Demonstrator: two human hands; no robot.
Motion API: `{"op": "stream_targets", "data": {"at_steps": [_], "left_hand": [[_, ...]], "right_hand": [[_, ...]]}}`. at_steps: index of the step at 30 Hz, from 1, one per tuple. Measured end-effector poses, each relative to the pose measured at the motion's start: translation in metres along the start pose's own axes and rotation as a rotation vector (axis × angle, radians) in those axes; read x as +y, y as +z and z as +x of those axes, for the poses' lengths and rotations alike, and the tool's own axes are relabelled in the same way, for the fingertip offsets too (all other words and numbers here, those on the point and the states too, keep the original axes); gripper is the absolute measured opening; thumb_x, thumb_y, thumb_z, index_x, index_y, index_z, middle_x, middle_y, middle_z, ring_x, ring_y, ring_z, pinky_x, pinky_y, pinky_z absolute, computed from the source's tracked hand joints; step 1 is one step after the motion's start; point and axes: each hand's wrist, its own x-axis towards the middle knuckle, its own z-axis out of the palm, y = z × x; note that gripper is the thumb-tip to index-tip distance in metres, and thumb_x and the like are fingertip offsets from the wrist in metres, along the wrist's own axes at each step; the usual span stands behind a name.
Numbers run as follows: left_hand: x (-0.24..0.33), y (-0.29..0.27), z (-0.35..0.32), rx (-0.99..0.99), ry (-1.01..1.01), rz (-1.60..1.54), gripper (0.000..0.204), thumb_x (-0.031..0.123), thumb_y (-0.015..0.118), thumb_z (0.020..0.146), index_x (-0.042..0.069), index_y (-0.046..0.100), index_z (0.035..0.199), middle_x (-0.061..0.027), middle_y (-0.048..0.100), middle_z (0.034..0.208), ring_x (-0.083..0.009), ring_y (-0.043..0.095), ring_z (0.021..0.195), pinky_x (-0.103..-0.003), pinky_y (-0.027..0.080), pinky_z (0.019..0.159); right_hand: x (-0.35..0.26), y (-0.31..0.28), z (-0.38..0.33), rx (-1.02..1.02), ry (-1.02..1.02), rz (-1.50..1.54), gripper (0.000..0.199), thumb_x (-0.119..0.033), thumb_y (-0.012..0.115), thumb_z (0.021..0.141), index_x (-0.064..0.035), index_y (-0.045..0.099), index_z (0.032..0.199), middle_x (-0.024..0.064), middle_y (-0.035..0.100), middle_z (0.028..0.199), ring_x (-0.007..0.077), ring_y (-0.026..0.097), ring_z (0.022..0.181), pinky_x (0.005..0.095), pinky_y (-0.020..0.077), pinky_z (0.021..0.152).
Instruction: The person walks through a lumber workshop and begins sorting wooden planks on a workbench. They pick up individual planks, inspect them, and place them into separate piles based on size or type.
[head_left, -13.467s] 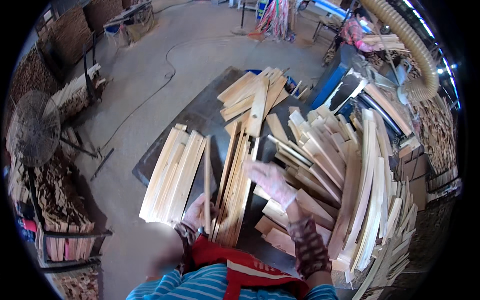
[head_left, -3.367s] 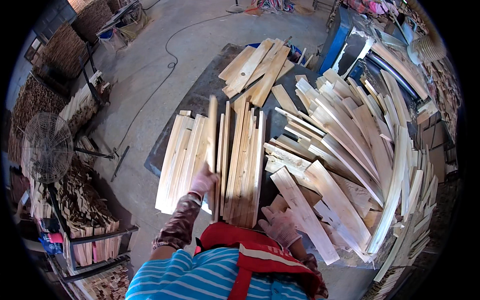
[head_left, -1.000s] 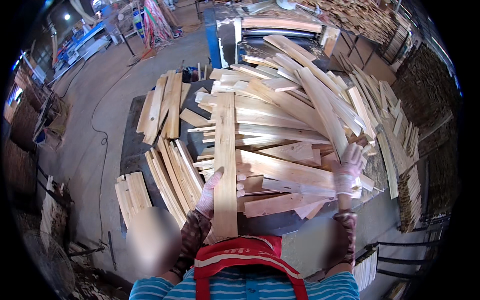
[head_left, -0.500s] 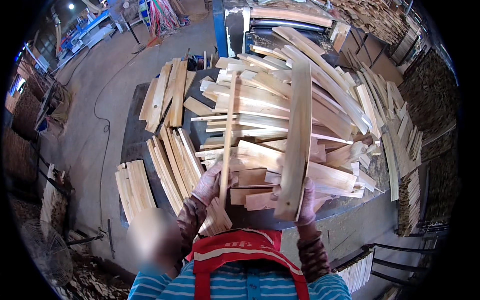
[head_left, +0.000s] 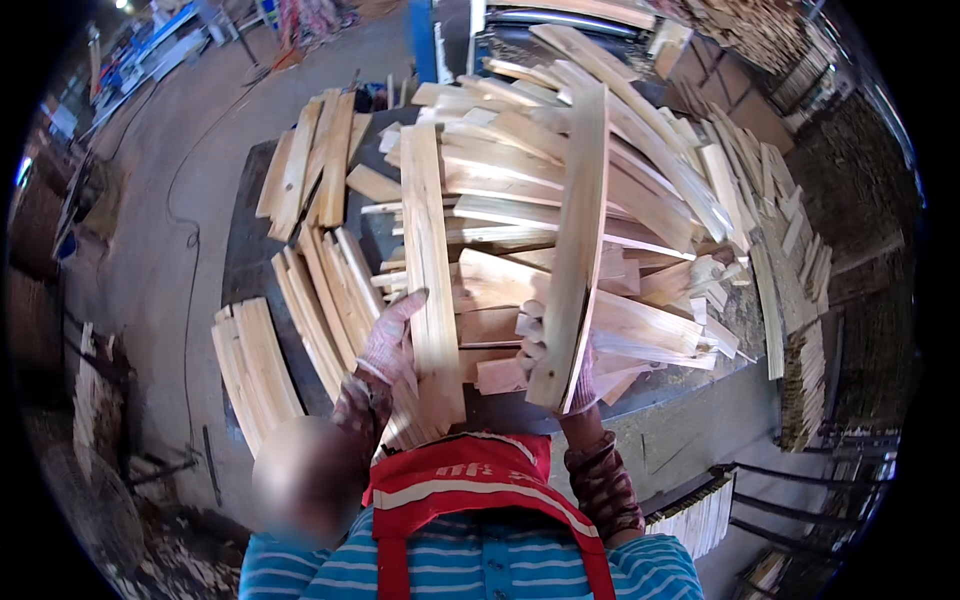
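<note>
My left hand [head_left: 390,342], in a patterned glove, grips the near part of a long pale wooden plank [head_left: 428,250] that stands up in front of me. My right hand [head_left: 545,350], also gloved, holds a second long plank [head_left: 577,230] near its lower end, raised and leaning slightly right. Both planks rise over a big jumbled heap of pale wood offcuts [head_left: 640,200] on a dark platform [head_left: 245,260].
Sorted rows of planks [head_left: 320,290] lie on the platform's left part, a short stack [head_left: 250,360] beyond its edge on the concrete floor [head_left: 140,270]. Stacked wood [head_left: 810,370] lines the right side. A cable [head_left: 185,230] runs across the floor. Blue machinery [head_left: 425,40] stands behind.
My right hand has pulled its plank up out of the heap to stand beside the left one. The left plank stays raised and has drifted slightly.
</note>
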Motion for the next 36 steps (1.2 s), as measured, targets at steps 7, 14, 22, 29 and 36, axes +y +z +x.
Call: {"op": "stream_targets", "data": {"at_steps": [7, 14, 22, 29, 36], "left_hand": [[0.032, -0.031, -0.006, 0.074, 0.186, -0.171, 0.039, 0.022, 0.074, 0.089, 0.004, 0.062, 0.122, -0.0094, 0.070, 0.110, -0.0245, 0.068, 0.101, -0.043, 0.058, 0.088], [0.050, -0.100, -0.049, 0.209, 0.297, -0.197, 0.038, 0.017, 0.070, 0.090, 0.001, 0.061, 0.123, -0.0111, 0.070, 0.109, -0.0239, 0.070, 0.098, -0.039, 0.059, 0.088], [-0.020, -0.322, -0.132, 1.318, 0.230, 1.073, 0.031, 0.022, 0.067, 0.082, 0.007, 0.069, 0.109, -0.0174, 0.064, 0.116, -0.0309, 0.064, 0.103, -0.039, 0.054, 0.085], [-0.048, -0.305, -0.151, 1.810, 0.218, 1.378, 0.060, 0.033, 0.070, 0.083, 0.010, 0.052, 0.136, -0.0248, 0.037, 0.151, -0.0477, 0.040, 0.134, -0.051, 0.037, 0.110], [-0.026, -0.087, -0.076, 0.267, 0.558, 0.206, 0.093, 0.014, 0.075, 0.087, 0.013, 0.016, 0.159, -0.0131, 0.049, 0.138, -0.0248, 0.055, 0.119, -0.037, 0.048, 0.102]], "right_hand": [[0.013, -0.012, -0.002, 0.698, -0.663, -1.210, 0.034, -0.034, 0.069, 0.094, 0.0002, 0.070, 0.100, -0.0004, 0.066, 0.081, 0.0094, 0.058, 0.072, 0.0257, 0.0491, 0.067], [0.051, 0.013, 0.009, 0.407, -0.641, -1.482, 0.016, -0.014, 0.066, 0.093, 0.0008, 0.066, 0.099, 0.0039, 0.065, 0.085, 0.0137, 0.059, 0.078, 0.0311, 0.0494, 0.074], [0.074, 0.001, 0.015, 0.170, -0.513, -1.784, 0.014, -0.014, 0.065, 0.090, -0.0011, 0.066, 0.095, 0.0115, 0.065, 0.083, 0.0232, 0.063, 0.075, 0.0348, 0.0503, 0.071], [0.087, 0.018, 0.014, 0.071, -0.395, -1.840, 0.010, -0.009, 0.064, 0.090, -0.0015, 0.066, 0.096, 0.0127, 0.064, 0.080, 0.0227, 0.063, 0.072, 0.0340, 0.0502, 0.068], [0.136, 0.023, 0.027, -0.083, -0.359, -2.116, 0.023, -0.019, 0.065, 0.090, -0.0065, 0.066, 0.108, 0.0167, 0.068, 0.090, 0.0317, 0.067, 0.079, 0.0414, 0.0526, 0.071]]}}
